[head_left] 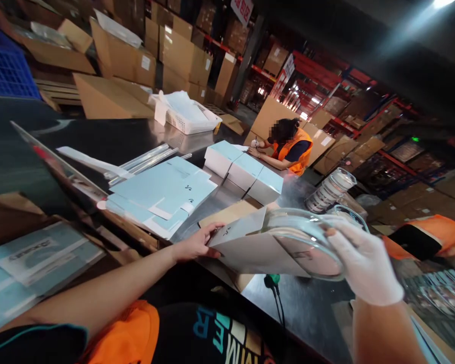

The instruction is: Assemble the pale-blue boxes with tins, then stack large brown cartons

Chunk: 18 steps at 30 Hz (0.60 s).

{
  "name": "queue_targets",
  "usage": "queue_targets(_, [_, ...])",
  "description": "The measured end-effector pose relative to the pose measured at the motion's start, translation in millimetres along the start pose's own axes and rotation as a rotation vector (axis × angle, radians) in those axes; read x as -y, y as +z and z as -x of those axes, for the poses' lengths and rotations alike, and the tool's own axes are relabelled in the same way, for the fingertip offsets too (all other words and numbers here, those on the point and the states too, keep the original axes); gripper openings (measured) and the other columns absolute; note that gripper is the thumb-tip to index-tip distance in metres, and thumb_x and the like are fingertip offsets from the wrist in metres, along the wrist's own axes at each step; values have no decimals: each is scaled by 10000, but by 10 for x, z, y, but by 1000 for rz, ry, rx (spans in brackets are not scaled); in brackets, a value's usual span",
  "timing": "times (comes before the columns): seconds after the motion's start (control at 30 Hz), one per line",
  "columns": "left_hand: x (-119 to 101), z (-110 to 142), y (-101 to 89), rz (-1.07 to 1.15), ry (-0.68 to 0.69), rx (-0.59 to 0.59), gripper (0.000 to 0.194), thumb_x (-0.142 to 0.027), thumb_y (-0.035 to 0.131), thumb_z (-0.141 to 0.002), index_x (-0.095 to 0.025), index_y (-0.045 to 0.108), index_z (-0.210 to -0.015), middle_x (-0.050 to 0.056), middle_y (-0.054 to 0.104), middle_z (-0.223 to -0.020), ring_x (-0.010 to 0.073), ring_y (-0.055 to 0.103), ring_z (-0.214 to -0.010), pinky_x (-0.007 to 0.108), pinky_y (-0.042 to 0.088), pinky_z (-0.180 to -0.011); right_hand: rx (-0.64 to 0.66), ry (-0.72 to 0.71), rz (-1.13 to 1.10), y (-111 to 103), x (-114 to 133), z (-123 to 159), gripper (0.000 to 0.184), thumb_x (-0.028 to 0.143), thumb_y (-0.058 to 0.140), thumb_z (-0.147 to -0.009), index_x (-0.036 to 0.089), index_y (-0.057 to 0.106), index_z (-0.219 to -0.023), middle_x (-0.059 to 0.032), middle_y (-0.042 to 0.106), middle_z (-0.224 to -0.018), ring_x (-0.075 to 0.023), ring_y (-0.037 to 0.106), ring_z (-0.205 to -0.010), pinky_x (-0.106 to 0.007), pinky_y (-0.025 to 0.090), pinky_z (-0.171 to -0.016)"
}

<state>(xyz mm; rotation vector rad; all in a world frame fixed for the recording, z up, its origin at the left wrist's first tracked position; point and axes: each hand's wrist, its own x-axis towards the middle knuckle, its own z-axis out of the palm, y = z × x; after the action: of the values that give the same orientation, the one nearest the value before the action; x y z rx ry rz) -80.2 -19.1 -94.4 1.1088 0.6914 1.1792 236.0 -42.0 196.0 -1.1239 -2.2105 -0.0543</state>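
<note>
My bare left hand (197, 243) grips the left end of a flat-sided white carton (250, 250) held over the dark shiny table (307, 308). My right hand (364, 263), in a white glove, holds a round clear glass plate (303, 242) at the carton's open right end. The plate's rim sits partly inside the opening. A pile of flat pale-blue carton blanks (163, 192) lies just beyond my left hand. Three closed pale-blue boxes (244, 171) stand in a row farther back.
A person in an orange vest (288, 146) sits at the table's far side. A stack of round plates (330, 189) stands at the right. A white basket (185, 115) and brown cardboard boxes (117, 55) fill the back. A green plug with black cable (273, 283) lies below the carton.
</note>
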Motion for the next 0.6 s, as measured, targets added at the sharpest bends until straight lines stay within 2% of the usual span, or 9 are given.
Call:
queue_targets(0.07, [25,2,3,-43,26,17,948,-339,1044,-561,-226,651,-1416,160,686,-1458,340,643,-1406,499,480,-1240,8,-74,71,180,102,42,246,353,644,-996,245,761,-1184,-88,790,-1181,-298,763,-1111,-473,644,-1001])
queue_targets(0.17, [70,1,-5,-183,79,0,851,-366,1024,-593,-204,660,-1345,135,739,-1326,332,714,-1252,482,555,-1141,-176,-90,57,401,72,191,371,308,648,-1012,219,691,-1370,-139,728,-1368,-314,692,-1313,-538,557,-1163])
queue_targets(0.27, [104,9,-6,-281,130,-32,809,-385,1013,-620,-197,668,-1327,132,754,-1282,347,729,-1205,483,582,-1098,-300,51,-276,655,-91,530,496,476,576,-1105,258,579,-1552,-166,624,-1548,-355,616,-1442,-627,500,-1209])
queue_targets(0.33, [101,21,19,-286,185,-40,950,-395,1017,-630,-202,616,-1470,163,731,-1375,368,708,-1288,507,543,-1170,-271,151,-432,905,-186,807,615,599,553,-1103,323,486,-1649,-154,524,-1662,-379,531,-1533,-657,462,-1242])
queue_targets(0.4, [62,29,78,-306,226,-47,1109,-409,1003,-681,-205,487,-1641,204,663,-1509,390,658,-1395,541,477,-1248,-192,225,-446,1192,-231,1035,719,623,607,-1067,355,417,-1707,-147,490,-1691,-387,510,-1547,-656,421,-1278])
queue_targets(0.47, [-13,20,167,-364,259,-72,1170,-448,977,-735,-199,394,-1719,226,582,-1612,420,583,-1490,573,414,-1298,-158,289,-467,1449,-221,1151,789,621,664,-1020,347,414,-1716,-152,502,-1677,-393,554,-1503,-646,425,-1277])
queue_targets(0.6, [-248,-46,383,-486,489,-134,1116,-553,942,-769,-199,451,-1705,201,488,-1710,458,441,-1598,577,314,-1362,-216,397,-596,1713,-103,1047,810,762,654,-936,284,585,-1587,-158,574,-1604,-385,578,-1472,-569,525,-1202])
